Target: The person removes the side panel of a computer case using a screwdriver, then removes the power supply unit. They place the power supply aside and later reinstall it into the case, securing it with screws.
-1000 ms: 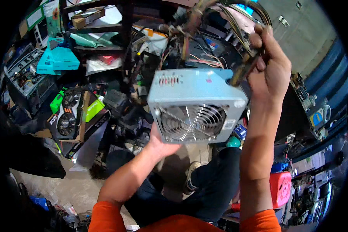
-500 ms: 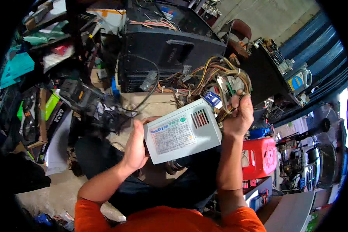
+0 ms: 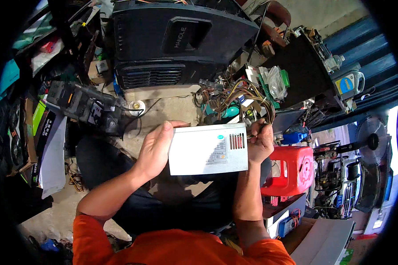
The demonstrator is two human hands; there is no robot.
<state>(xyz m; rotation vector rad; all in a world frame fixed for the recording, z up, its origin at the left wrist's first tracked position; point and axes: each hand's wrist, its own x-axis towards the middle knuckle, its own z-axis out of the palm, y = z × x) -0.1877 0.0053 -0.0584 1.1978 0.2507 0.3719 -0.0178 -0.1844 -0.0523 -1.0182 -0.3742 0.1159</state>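
Note:
A pale metal computer power supply point(image 3: 194, 148) with a label and a slotted vent is held over my lap, its long edges almost level. My left hand point(image 3: 156, 148) grips its left end, thumb on the near edge and fingers reaching behind. At the right end, my right hand point(image 3: 260, 143) has its fingers closed around the bundle of cables point(image 3: 263, 104). These thin yellow, brown and dark wires loop up beyond the unit, and their far ends lie among the clutter. Glare washes out part of the label.
Ahead stands a big black computer case point(image 3: 141, 42). To the right are a red plastic stool point(image 3: 289, 172), a dark table point(image 3: 296, 73), a jug point(image 3: 351, 84) and a fan point(image 3: 371, 137). A dark power tool point(image 3: 84, 99) lies at left beside stacked boxes.
The power supply has turned from a slant to nearly level, its vented end coming down. My right hand has come lower and left with the cables. The whole view has shifted too.

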